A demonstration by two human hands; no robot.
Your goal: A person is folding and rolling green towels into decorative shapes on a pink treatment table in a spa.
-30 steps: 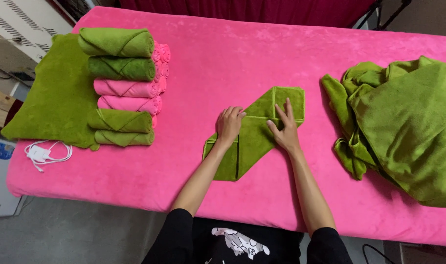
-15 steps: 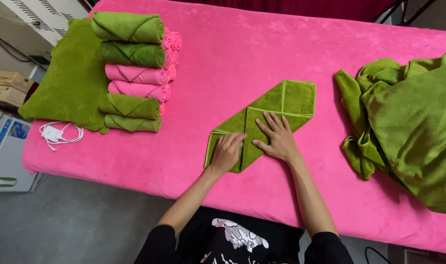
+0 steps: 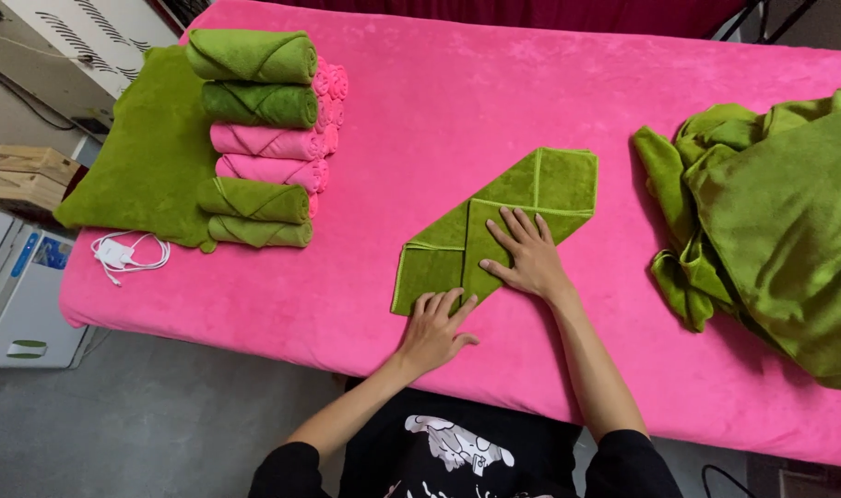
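Clearly soft, light, limp: folded green towel (image 3: 503,226) lies flat at table (image 3: 494,92) centre, long axis running 7 to 1 o'clock. Right hand (image 3: 529,260) spread flat, palm pressing towel's middle, gripping nothing. Left hand (image 3: 434,325) open, fingers on towel's 7 o'clock edge. Judgement: won't slip on plush cover; best taken by corners or hem.

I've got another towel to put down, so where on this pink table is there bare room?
The widest bare patch of the pink table is the far middle, between the stack of rolled towels and the green towel heap. The near-left corner by the white cable is free. Around the folded green towel and both hands it is crowded.
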